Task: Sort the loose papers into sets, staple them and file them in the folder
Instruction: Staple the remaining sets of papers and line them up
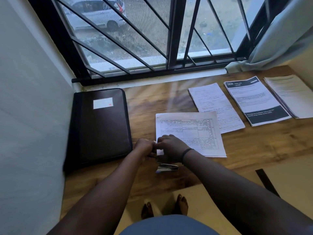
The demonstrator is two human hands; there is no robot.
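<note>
Pinching paper corner point(160, 152), both hands point(158, 147)

dark brown folder point(101, 126) w/ white label point(102, 103), wood-grain desk point(254, 146), b&w papers point(255, 100)

Folder point(101, 126) lies left of the papers point(189, 133); stapler point(167, 167) before them.

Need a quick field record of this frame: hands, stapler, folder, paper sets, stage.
left hand: fingers curled at the near left corner of the table sheet
right hand: on the same corner, grip unclear
table sheet: printed grid, flat on desk
stapler: on desk below the hands, untouched
folder: dark, closed, left of sheet
other sets: lined pages, dark-banner set, far-right stack
stage: nothing filed yet
</note>
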